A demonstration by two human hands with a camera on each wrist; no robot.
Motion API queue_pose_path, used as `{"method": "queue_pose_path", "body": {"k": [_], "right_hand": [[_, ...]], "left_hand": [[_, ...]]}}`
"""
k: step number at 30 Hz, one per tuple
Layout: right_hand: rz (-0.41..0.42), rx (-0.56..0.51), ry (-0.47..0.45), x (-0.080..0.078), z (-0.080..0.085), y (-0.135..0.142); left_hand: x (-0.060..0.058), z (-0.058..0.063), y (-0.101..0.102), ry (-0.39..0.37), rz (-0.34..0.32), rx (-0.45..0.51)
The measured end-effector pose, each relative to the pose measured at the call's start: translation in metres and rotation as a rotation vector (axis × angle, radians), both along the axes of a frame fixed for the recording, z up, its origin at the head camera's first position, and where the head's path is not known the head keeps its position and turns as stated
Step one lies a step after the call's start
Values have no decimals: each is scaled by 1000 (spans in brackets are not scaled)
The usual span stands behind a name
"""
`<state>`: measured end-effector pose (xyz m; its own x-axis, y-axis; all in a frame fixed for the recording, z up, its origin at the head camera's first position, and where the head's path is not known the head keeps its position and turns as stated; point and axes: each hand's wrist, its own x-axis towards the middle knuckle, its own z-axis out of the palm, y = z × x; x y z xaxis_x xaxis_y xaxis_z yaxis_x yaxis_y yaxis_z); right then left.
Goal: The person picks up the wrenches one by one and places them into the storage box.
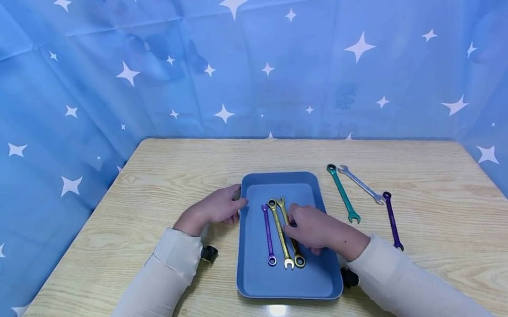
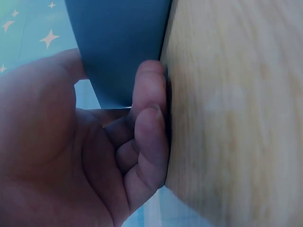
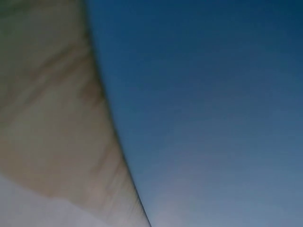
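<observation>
Here, the right gold wrench (image 1: 295,246) lies in the tray (image 1: 260,283) beneath the right hand (image 1: 315,226), which pinches its shaft between thumb and fingers. The left hand (image 1: 215,207) grips the tray's left rim, well apart from that wrench. Between the hands lie the left gold wrench (image 1: 280,230) and, nearer the left hand, the purple wrench (image 1: 268,234).

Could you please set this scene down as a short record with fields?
Left hand: grips left side of blue tray
Right hand: over tray, pinching right gold wrench
Also in tray: light purple wrench, left gold wrench
On table, right of tray: green wrench, silver wrench, dark purple wrench
Backdrop: blue, star-patterned
</observation>
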<state>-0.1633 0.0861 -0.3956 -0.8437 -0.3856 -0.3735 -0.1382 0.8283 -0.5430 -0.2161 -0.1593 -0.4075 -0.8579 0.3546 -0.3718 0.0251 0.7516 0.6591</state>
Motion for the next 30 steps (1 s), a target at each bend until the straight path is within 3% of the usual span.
{"method": "queue_pose_path", "body": {"k": [19,25,30], "right_hand": [[60,-70,20,5,1,4],[160,-140,135,10,10,9],[176,-192,255,12,20,16]], "left_hand": [[0,0,1,-3,1,4],[0,2,2,-2,0,-7],[1,4,2,-6,5,-13]]}}
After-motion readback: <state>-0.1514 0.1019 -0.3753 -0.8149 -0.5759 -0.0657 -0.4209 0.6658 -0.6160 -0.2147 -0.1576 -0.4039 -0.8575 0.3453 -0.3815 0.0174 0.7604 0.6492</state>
